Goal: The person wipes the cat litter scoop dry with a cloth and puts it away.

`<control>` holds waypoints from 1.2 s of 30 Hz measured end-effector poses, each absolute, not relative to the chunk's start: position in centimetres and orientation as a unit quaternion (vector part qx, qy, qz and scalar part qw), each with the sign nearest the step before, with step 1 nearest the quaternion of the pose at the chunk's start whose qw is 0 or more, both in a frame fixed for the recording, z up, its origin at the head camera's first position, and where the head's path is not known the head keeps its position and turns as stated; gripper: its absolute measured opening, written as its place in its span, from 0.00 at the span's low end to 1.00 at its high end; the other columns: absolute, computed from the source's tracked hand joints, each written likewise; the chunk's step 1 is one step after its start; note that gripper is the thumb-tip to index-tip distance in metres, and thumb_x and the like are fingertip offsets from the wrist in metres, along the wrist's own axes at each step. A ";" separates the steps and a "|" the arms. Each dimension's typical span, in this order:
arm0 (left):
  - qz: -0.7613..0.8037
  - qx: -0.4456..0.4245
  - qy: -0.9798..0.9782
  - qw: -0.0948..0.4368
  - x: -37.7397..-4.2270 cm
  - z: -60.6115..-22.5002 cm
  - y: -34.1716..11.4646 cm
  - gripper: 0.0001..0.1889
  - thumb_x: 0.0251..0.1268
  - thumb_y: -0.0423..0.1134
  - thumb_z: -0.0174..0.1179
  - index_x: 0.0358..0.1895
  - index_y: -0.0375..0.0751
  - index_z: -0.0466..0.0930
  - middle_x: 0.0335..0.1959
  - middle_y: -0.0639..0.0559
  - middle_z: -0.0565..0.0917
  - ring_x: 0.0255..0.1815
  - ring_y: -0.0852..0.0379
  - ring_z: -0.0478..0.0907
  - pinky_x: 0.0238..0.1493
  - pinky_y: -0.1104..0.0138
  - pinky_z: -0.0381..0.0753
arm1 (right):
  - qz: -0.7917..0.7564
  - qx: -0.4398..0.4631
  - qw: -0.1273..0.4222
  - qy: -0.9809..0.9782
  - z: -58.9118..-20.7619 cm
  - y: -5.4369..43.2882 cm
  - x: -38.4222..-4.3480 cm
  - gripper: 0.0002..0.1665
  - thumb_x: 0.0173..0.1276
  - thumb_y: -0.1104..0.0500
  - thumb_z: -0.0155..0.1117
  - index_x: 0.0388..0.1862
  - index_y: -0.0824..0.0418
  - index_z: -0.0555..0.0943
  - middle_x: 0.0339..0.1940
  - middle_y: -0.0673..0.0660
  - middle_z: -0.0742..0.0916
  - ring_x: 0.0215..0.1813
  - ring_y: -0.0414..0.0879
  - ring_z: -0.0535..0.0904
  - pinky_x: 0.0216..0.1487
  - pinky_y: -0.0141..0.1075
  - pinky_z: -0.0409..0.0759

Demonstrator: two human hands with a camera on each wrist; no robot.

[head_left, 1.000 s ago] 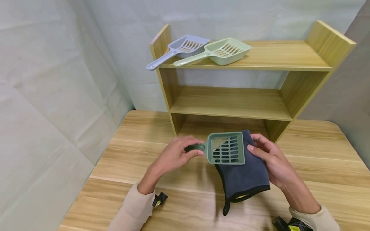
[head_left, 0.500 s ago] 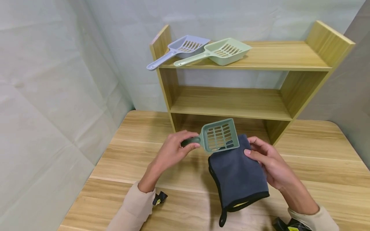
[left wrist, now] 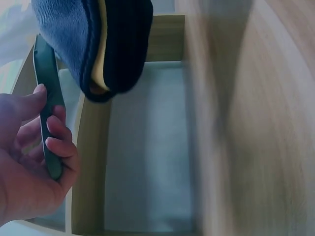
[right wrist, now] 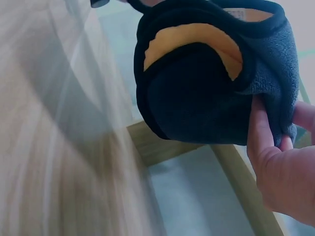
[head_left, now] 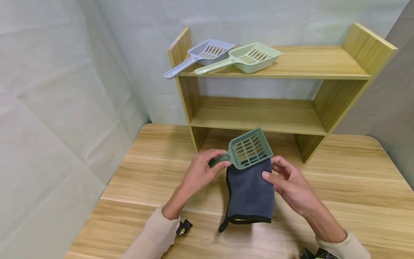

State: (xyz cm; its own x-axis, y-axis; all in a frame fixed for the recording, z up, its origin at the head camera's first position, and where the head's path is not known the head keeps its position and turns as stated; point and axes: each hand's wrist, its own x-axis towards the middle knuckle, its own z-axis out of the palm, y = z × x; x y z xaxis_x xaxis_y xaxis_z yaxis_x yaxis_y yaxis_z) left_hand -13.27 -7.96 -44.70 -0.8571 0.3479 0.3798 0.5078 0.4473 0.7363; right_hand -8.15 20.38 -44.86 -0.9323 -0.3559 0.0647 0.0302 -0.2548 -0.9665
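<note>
Left hand grips handle of dark green slotted scoop, fingers curled round it, pan raised and tilted over near table. Right hand pinches folded grey cloth just under pan, likely placed to wipe it. Two more scoops, lilac and pale green, rest on top shelf, far side. Versus a second ago: scoop is higher and more tilted, cloth has shifted left beneath it.
</note>
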 end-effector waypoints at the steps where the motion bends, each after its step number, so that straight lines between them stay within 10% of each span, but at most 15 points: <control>1: -0.460 -0.253 -0.846 0.090 -13.2 -44.7 -7.9 0.15 0.67 0.38 0.75 0.54 0.38 0.91 0.45 0.47 0.93 0.38 0.55 0.84 0.39 0.67 0.82 | -0.779 -0.133 0.127 0.600 -44.9 20.2 -8.1 0.16 0.79 0.73 0.59 0.53 0.53 0.78 0.49 0.46 0.84 0.39 0.34 0.81 0.36 0.27 0.81; 36: -0.455 -0.251 -0.850 0.091 -13.6 -44.4 -8.8 0.19 0.64 0.37 0.77 0.56 0.35 0.91 0.43 0.43 0.93 0.32 0.56 0.78 0.33 0.71 0.75 | -0.791 -0.116 0.123 0.588 -44.9 20.3 -7.9 0.17 0.78 0.74 0.58 0.53 0.52 0.80 0.44 0.45 0.85 0.42 0.36 0.82 0.40 0.27 0.82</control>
